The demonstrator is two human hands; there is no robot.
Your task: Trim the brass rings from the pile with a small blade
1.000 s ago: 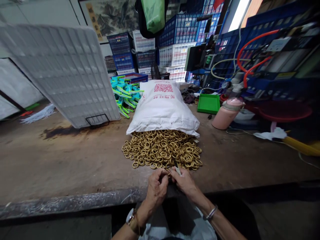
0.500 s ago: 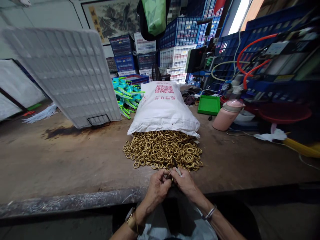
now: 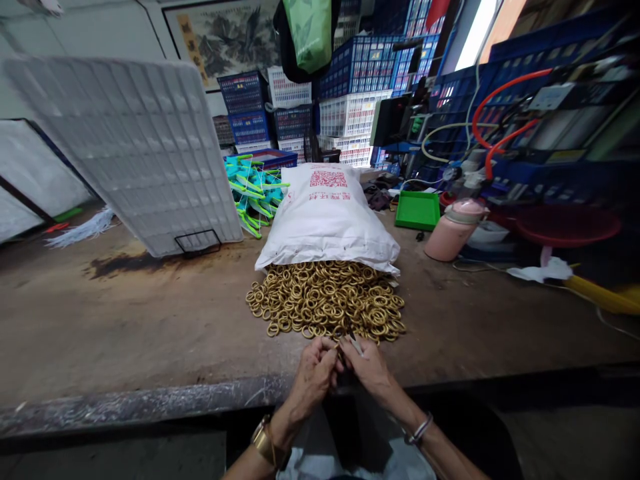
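Observation:
Close together at the table's front edge, both my hands are closed, their fingertips almost meeting. My left hand [image 3: 316,368] pinches a small brass-coloured ring [image 3: 337,349] between thumb and fingers. In my right hand [image 3: 369,368] is a slim tool with a flat pale grey part [image 3: 357,345]; fingers cover much of it and I cannot make out its kind. Right beyond my fingers lies a heap of brass-coloured rings [image 3: 320,300]. It spreads from the mouth of a white woven sack [image 3: 330,230] with red print, lying on its side.
A ribbed whitish plastic panel [image 3: 135,153] stands tilted at the left on the wooden table [image 3: 165,333]. Green and turquoise plastic pieces [image 3: 255,193] lie beside the sack. To the right are a green tray [image 3: 418,210], a pink bottle [image 3: 453,230] and a red dish [image 3: 567,223]. Stacked crates [image 3: 357,67] fill the back.
My left fingers have shifted slightly and curled closer around the ring, against the right fingertips. My right hand stays nearly in place with the tool. The heap and sack look unchanged.

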